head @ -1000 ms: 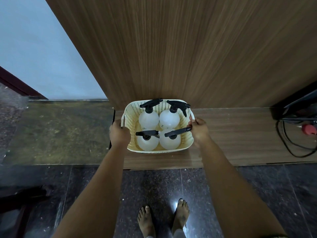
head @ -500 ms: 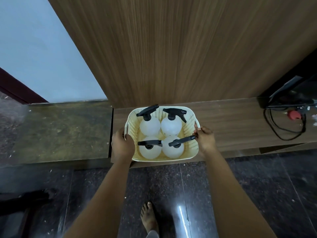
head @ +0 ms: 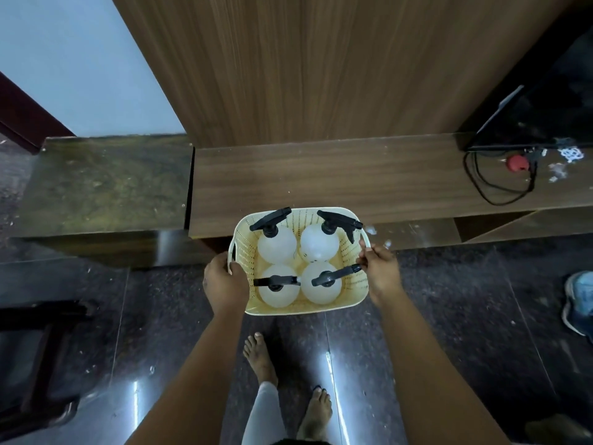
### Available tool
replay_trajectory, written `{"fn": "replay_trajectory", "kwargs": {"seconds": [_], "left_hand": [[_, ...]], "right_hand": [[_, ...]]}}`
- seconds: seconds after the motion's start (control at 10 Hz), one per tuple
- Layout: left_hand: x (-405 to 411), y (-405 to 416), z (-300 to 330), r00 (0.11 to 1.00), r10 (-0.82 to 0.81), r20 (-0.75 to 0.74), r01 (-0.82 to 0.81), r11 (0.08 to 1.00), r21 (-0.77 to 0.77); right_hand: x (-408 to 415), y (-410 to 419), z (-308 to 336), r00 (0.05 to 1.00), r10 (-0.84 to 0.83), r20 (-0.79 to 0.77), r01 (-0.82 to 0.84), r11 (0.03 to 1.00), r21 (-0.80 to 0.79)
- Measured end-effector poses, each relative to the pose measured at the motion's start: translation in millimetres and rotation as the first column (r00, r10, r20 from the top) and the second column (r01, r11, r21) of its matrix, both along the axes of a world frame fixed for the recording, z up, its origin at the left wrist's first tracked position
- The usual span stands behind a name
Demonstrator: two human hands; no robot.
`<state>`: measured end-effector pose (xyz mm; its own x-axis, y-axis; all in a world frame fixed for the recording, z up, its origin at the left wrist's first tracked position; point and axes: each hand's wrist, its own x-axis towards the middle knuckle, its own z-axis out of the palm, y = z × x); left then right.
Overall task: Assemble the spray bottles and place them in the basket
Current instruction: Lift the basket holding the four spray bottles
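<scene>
A cream perforated basket [head: 308, 308] hangs in the air in front of the wooden bench [head: 321, 178], over the dark floor. Inside stand several white round spray bottles [head: 276, 244] with black trigger heads [head: 271, 220], upright and packed together. My left hand [head: 223, 281] grips the basket's left handle. My right hand [head: 378, 269] grips the right rim, its fingers next to the nozzle of the near-right bottle [head: 321, 289].
A stone-topped ledge [head: 102, 184] adjoins the bench on the left. A black cable [head: 500, 184] and a red object [head: 516, 162] lie at the bench's right end. A dark stool [head: 38, 342] stands left, a blue shoe [head: 579, 300] right, my bare feet below.
Both hands have lifted the basket off the bench and drawn it back toward me, away from the wooden wall. I have stepped backward.
</scene>
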<state>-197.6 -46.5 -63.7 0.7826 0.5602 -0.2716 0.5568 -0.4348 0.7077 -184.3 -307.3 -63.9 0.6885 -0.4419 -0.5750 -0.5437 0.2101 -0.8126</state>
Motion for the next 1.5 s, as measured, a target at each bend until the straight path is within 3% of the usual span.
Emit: {"fn": "replay_trajectory", "kwargs": {"seconds": [0.2,0.3,0.6,0.7,1.0,1.2,1.4,1.5], "left_hand": [[-58,-5,-39,0.992,-0.022,-0.121,0.021,1.0,-0.014],[-71,-7,-63,0.976,-0.024,-0.215,0.013,0.999,-0.05],[-49,-3,-166,0.937,-0.097,-0.336,0.078,0.994,-0.071],[-27,-1,-201,0.944,-0.062,-0.323,0.033,0.995,-0.095],[51,1,-305,0.979,-0.093,-0.179,0.078,0.993,-0.093],[119,4,-335,0.994,-0.08,-0.074,0.075,0.995,-0.065],[176,16,-359,0.997,-0.075,-0.013,0.075,0.997,0.019],[191,16,-363,1.0,0.016,0.014,-0.016,0.999,0.028]], "right_hand": [[-54,-6,-44,0.998,0.008,-0.061,-0.009,1.0,-0.011],[-72,-5,-74,0.986,-0.016,-0.164,0.006,0.998,-0.057],[-60,4,-176,0.987,-0.057,-0.151,0.054,0.998,-0.026],[-37,5,-216,0.985,-0.037,-0.167,0.033,0.999,-0.026],[44,4,-327,0.999,-0.047,-0.018,0.046,0.998,-0.048],[99,14,-344,0.993,0.112,-0.027,-0.115,0.977,-0.18],[164,22,-356,0.971,0.179,0.157,-0.133,0.955,-0.265],[187,25,-354,0.977,0.198,0.078,-0.179,0.963,-0.201]]}}
